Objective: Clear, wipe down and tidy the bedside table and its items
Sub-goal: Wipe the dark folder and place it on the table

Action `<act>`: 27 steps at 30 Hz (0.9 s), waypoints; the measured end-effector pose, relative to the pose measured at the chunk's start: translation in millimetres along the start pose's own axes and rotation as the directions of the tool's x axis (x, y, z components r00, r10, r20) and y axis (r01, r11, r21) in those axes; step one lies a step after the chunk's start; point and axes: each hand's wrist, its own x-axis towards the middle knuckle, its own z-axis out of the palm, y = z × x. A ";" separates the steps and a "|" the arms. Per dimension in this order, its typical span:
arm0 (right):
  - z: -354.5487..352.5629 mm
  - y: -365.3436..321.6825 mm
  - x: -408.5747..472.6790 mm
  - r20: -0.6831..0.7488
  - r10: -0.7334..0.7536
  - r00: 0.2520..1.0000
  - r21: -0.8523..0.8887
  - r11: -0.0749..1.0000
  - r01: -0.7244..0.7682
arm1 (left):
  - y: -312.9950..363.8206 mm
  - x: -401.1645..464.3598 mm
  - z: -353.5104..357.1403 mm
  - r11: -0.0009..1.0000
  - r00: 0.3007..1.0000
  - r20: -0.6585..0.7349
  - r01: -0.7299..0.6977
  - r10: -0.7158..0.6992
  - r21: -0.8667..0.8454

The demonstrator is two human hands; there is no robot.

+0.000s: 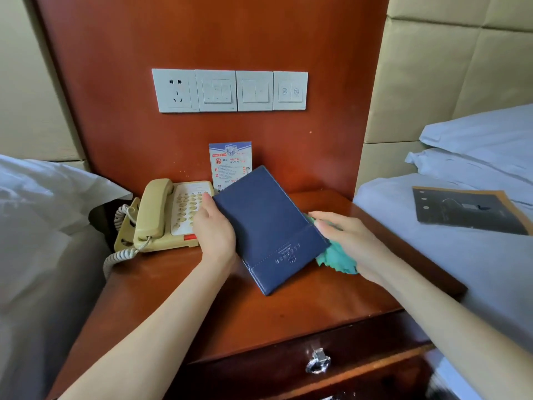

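Hands on folder, cloth

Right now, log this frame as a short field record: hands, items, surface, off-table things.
left hand: grips the blue folder by its left edge
right hand: holds green cloth under the folder's right side
folder: tilted, lower corner near bedside table
telephone: on table, left
notice card: upright against back panel
dark booklet: on right bed

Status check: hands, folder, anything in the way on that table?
Left hand grips blue folder, tilted up off table. Right hand holds green cloth beside it. Phone and card at back, uncleared.
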 end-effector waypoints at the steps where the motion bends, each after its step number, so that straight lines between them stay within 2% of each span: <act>1: 4.1 -4.6 4.7 0.103 0.040 0.994 0.171 0.983 -0.058 | 0.9 -0.1 0.7 0.999 0.999 -0.018 -0.041 0.041 -0.025; 2: 7.9 -7.6 9.6 0.176 0.059 0.983 0.243 0.965 -0.101 | 1.5 0.2 0.6 0.996 0.997 -0.041 -0.073 0.071 -0.047; 3: 11.6 -10.4 14.9 0.222 0.065 0.973 0.232 0.966 -0.117 | 2.3 1.6 0.3 0.993 0.994 -0.063 -0.094 0.089 -0.067; 5: 20.3 -15.6 27.0 0.255 0.032 0.966 0.117 0.991 -0.064 | 5.2 5.6 -1.1 0.986 0.992 -0.077 -0.108 0.099 -0.125; 6: 24.6 -16.5 33.1 0.226 0.005 0.974 0.087 0.996 -0.025 | 6.7 9.3 -1.9 0.982 0.994 -0.057 -0.102 0.094 -0.160; 8: 34.0 -19.7 43.4 0.123 -0.042 0.992 0.109 0.994 0.028 | 8.0 16.5 -2.2 0.975 0.998 0.045 -0.037 0.048 -0.218; 10: 42.7 -18.3 52.9 -0.026 -0.058 0.998 0.224 0.973 0.063 | 5.0 17.5 -0.9 0.979 0.975 0.217 0.082 -0.040 -0.185; 13: 51.1 -11.1 58.7 -0.182 -0.019 0.983 0.415 0.905 0.094 | -5.8 3.7 3.2 0.982 0.887 0.438 0.184 -0.144 -0.050; 16: 49.4 -0.7 57.9 -0.179 -0.052 0.982 0.510 0.849 0.138 | -13.1 -13.4 8.0 0.976 0.794 0.581 0.218 -0.178 0.002; 20: 48.3 4.6 53.3 -0.068 -0.057 0.996 0.341 0.937 0.077 | -12.8 -12.5 10.1 0.928 0.792 0.597 0.307 -0.126 -0.211; 22: 44.9 1.5 51.0 -0.078 -0.048 0.996 0.281 0.957 0.068 | -8.4 -6.1 8.4 0.870 0.822 0.562 0.341 -0.092 -0.356; 25: 34.6 -2.2 47.1 -0.139 -0.034 0.990 0.375 0.923 0.084 | -3.0 8.2 1.8 0.831 0.911 0.375 0.337 -0.170 -0.442; 27: 30.1 -2.4 43.6 -0.120 -0.072 0.990 0.470 0.875 0.121 | -3.0 10.5 -1.8 0.823 0.930 0.314 0.326 -0.190 -0.465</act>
